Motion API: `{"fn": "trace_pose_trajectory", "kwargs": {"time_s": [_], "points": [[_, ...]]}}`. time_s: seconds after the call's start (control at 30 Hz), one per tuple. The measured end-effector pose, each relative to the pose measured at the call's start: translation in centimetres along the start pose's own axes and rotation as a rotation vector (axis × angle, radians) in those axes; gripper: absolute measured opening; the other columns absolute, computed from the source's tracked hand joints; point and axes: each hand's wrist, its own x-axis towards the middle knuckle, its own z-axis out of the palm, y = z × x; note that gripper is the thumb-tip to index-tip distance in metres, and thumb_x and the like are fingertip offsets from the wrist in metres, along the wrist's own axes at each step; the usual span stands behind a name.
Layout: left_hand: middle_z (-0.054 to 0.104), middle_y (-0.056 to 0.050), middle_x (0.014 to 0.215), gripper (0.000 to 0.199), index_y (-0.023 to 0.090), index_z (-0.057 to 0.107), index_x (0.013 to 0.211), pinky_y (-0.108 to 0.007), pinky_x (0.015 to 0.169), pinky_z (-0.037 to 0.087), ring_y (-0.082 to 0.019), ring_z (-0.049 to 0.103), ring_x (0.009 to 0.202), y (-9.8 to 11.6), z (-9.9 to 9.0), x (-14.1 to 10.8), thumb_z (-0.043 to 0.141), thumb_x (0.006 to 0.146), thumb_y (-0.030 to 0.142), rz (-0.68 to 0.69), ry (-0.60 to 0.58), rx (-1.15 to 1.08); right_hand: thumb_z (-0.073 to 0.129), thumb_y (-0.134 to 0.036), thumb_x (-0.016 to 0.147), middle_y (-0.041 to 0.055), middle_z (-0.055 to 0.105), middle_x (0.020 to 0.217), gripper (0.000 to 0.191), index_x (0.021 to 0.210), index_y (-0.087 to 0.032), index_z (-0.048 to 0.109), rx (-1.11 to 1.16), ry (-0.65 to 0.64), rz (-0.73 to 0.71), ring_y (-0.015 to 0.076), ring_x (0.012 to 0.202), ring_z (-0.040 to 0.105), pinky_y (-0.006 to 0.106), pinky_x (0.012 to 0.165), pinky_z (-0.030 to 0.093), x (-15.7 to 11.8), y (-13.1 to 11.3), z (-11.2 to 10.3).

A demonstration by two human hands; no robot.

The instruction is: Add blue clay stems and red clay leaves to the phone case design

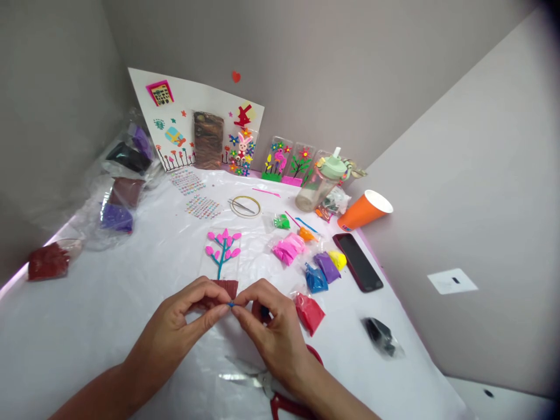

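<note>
Between the fingertips of my left hand [192,312] and my right hand [271,324] is a tiny piece of blue clay [231,304], pinched from both sides. Just beyond my fingers lies a clear phone case [234,262] decorated with a clay plant: a teal stem [222,256], pink buds [225,236] and a brown pot [226,288]. My hands partly cover the pot. Red-handled scissors [258,379] lie with blades apart beneath my right forearm, which hides part of them. A red clay packet [309,313] sits right of my right hand.
Pink [289,249], blue [316,278] and purple clay packets [327,266] lie to the right, near a phone [359,262]. An orange cup [366,210] and a bottle [321,181] stand behind. Tweezers [242,206] rest inside a ring. Bagged clay [118,216] lines the left.
</note>
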Motion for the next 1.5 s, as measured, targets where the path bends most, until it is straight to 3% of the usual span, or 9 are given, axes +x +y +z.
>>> {"fn": "trace_pose_trajectory", "kwargs": {"time_s": [0.2, 0.37, 0.57, 0.77, 1.23, 1.4, 1.5], "points": [[0.068, 0.003, 0.09, 0.016, 0.028, 0.07, 0.084, -0.021, 0.08, 0.05, -0.015, 0.066, 0.088, 0.09, -0.12, -0.07, 0.064, 0.091, 0.041, -0.002, 0.009, 0.004, 0.075, -0.024, 0.088, -0.0005, 0.065, 0.084, 0.005, 0.093, -0.021, 0.075, 0.019, -0.009, 0.008, 0.0103, 0.063, 0.048, 0.024, 0.059, 0.039, 0.01, 0.3, -0.05], [0.068, 0.003, 0.093, 0.016, 0.029, 0.07, 0.09, -0.022, 0.077, 0.052, -0.015, 0.066, 0.082, 0.07, -0.04, -0.02, 0.067, 0.089, 0.045, -0.007, 0.015, -0.011, 0.071, -0.021, 0.09, -0.0007, 0.064, 0.079, 0.006, 0.084, -0.021, 0.074, 0.011, -0.005, 0.008, 0.0115, 0.066, 0.051, 0.024, 0.06, 0.038, 0.02, 0.08, -0.05], [0.065, 0.003, 0.083, 0.02, 0.027, 0.069, 0.082, -0.022, 0.076, 0.05, -0.015, 0.064, 0.083, 0.14, 0.01, -0.07, 0.064, 0.092, 0.044, 0.025, -0.003, 0.023, 0.074, -0.021, 0.088, -0.0009, 0.064, 0.08, 0.001, 0.088, -0.021, 0.075, 0.01, -0.002, 0.008, 0.0109, 0.064, 0.05, 0.024, 0.059, 0.038, -0.01, -0.03, 0.01], [0.067, 0.003, 0.09, 0.017, 0.028, 0.069, 0.089, -0.022, 0.078, 0.049, -0.015, 0.065, 0.084, 0.11, -0.04, -0.09, 0.064, 0.092, 0.043, 0.009, -0.013, 0.012, 0.071, -0.019, 0.09, -0.0005, 0.064, 0.079, 0.007, 0.085, -0.02, 0.074, 0.006, -0.005, -0.007, 0.0116, 0.066, 0.052, 0.024, 0.061, 0.038, 0.16, -0.05, -0.02], [0.068, 0.002, 0.085, 0.024, 0.027, 0.068, 0.083, -0.024, 0.077, 0.049, -0.017, 0.066, 0.083, 0.29, -0.13, 0.05, 0.063, 0.091, 0.049, -0.026, -0.014, 0.042, 0.072, -0.021, 0.088, -0.001, 0.064, 0.078, 0.005, 0.085, -0.021, 0.075, 0.032, 0.013, 0.038, 0.0111, 0.064, 0.048, 0.025, 0.059, 0.037, 0.15, -0.06, 0.02], [0.071, -0.001, 0.107, 0.028, 0.029, 0.07, 0.097, -0.029, 0.091, 0.05, -0.022, 0.067, 0.104, -0.23, -0.22, 0.0, 0.059, 0.093, 0.054, -0.073, -0.02, 0.004, 0.07, -0.02, 0.088, -0.0016, 0.063, 0.075, 0.007, 0.083, -0.021, 0.075, 0.051, 0.024, 0.036, 0.011, 0.064, 0.048, 0.024, 0.059, 0.037, 0.28, 0.12, 0.06], [0.071, -0.001, 0.104, 0.029, 0.028, 0.068, 0.097, -0.03, 0.091, 0.051, -0.021, 0.068, 0.099, -0.28, -0.21, 0.05, 0.06, 0.092, 0.055, -0.093, -0.036, -0.018, 0.07, -0.02, 0.087, -0.0013, 0.064, 0.076, 0.006, 0.083, -0.021, 0.075, 0.068, 0.03, 0.049, 0.0111, 0.064, 0.048, 0.024, 0.06, 0.037, 0.37, 0.17, 0.07]]}}
